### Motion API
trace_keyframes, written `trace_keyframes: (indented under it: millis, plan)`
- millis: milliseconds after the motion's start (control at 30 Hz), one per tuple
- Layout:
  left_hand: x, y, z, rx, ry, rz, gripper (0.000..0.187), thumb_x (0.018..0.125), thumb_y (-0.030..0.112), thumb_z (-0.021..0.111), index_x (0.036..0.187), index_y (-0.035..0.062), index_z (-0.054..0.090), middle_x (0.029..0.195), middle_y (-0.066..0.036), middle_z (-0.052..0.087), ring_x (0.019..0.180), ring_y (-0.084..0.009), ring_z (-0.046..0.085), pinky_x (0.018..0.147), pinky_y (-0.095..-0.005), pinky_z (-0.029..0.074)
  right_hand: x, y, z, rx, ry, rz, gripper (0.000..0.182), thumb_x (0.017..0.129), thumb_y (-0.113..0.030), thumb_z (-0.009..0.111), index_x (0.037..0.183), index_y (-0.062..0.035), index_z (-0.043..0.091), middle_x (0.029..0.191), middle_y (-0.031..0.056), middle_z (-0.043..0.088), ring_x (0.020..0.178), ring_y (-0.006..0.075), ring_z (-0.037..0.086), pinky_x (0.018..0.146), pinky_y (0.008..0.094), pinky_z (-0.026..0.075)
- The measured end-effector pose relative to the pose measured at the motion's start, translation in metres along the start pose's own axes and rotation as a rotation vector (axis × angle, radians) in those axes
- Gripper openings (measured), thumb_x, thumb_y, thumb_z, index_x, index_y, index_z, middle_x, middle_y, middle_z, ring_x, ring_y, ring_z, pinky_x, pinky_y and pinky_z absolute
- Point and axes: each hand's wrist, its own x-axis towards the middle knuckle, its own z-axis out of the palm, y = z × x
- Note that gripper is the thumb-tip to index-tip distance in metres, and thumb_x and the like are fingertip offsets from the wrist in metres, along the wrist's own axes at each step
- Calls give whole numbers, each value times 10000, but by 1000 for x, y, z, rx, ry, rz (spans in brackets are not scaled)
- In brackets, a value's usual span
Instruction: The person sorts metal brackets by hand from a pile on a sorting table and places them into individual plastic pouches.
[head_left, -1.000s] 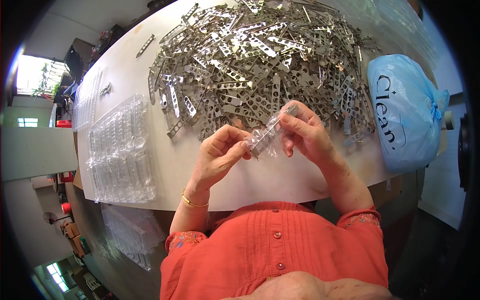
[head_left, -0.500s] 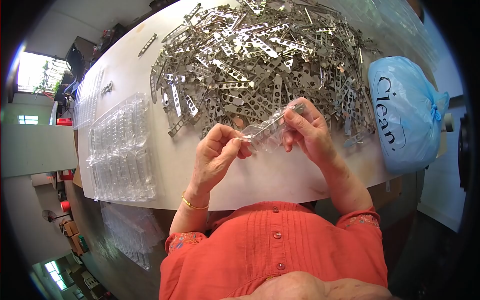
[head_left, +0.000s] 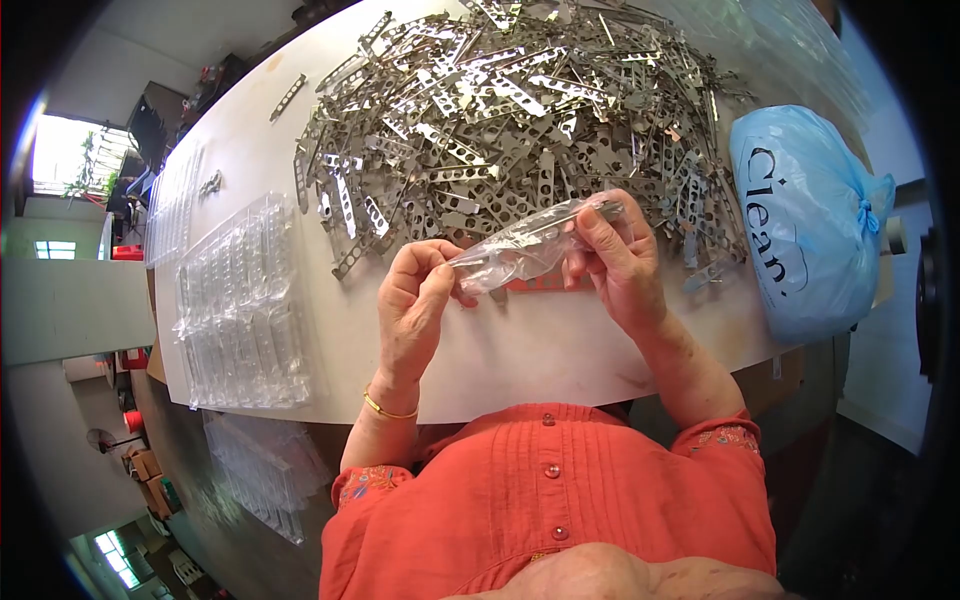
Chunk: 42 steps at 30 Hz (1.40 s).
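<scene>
A clear plastic bag (head_left: 515,248) is stretched between my two hands, slanting up to the right above the table's near side. My left hand (head_left: 412,300) is closed, pinching the bag's lower-left end between thumb and fingers. At the upper-right end my right hand (head_left: 630,268) is closed on the bag, its thumb pressed over the dark end of a thin metal piece (head_left: 606,208). Much of that piece is hidden by the fingers and the shiny film. Just beyond the hands lies a big pile of perforated metal strips (head_left: 520,120).
Clear plastic trays (head_left: 245,310) lie on the white table (head_left: 480,370) at the left, with more below its edge. A tied blue bag (head_left: 805,225) printed "Clean" sits at the right. An orange-red strip (head_left: 545,282) shows below the held bag. Clear plastic sheeting (head_left: 775,45) lies at the back right.
My left hand has moved slightly left, and the plastic bag is now drawn out longer and flatter. The orange-red strip beneath it has come into view. My right hand stays nearly in place.
</scene>
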Motion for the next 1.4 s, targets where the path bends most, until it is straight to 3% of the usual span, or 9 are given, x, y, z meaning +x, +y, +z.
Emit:
trace_keyframes:
  millis: [367,433,600,933,1033,1100,1233,1367,1400]
  plan:
    - [0,12,6,61,160,7,149,1014,158,538,996,19,588,1160,-117,608,809,-69,519,749,-209,447,-2,0,5,-168,-59,-107,98,1046,-155,562,1045,-58,545,875,36,622,642,97,605,560,267,536]
    - [-3,10,9,428,103,139,183,1007,191,563,967,22,623,1188,-112,589,865,-63,504,767,-198,421,-3,2,4,-197,-63,-119,93,1045,-146,561,1045,-55,543,868,35,618,641,93,604,558,262,533]
    - [-6,5,14,508,-3,158,93,968,67,658,939,-17,628,1244,-96,555,1058,-119,533,920,-261,445,-3,3,5,-245,-101,-148,81,1044,-124,557,1046,-46,536,854,35,608,641,87,601,556,256,531]
    - [-11,4,7,260,95,160,73,918,4,606,854,28,581,1263,-97,555,1109,-144,501,970,-317,418,-2,4,5,-105,-15,-100,84,1044,-127,558,1037,-48,529,879,37,613,659,90,606,574,271,556]
    - [-9,1,1,485,41,137,52,884,1,604,886,33,562,1271,-106,554,1137,-170,513,999,-344,422,-3,2,7,-145,-39,-81,76,1039,-121,567,1043,-54,531,877,33,616,667,86,604,586,271,559]
    - [-6,6,5,665,190,304,103,872,-7,591,964,27,563,1290,-129,547,1185,-199,515,1018,-362,427,-3,2,7,-165,-66,-65,73,1035,-116,573,1049,-57,533,876,30,617,668,84,602,592,270,559]
    - [-2,17,19,715,8,372,312,873,122,734,1119,-1,586,1166,-153,629,1062,-274,589,980,-370,457,-7,10,6,-176,-200,-39,84,1025,-101,591,1073,-59,538,865,29,622,681,86,608,600,259,543]
    - [-2,17,32,799,-189,212,167,922,83,696,1054,1,634,864,-107,653,728,-202,615,667,-341,502,-7,6,9,-178,-248,-25,95,1020,-92,596,1087,-56,539,855,34,631,695,90,619,608,257,535]
    - [-1,11,35,758,-169,305,77,943,44,660,1010,8,649,743,-85,613,583,-178,561,540,-323,447,-7,5,7,-183,-241,-28,95,1020,-92,596,1087,-56,539,855,34,631,695,90,619,608,257,535]
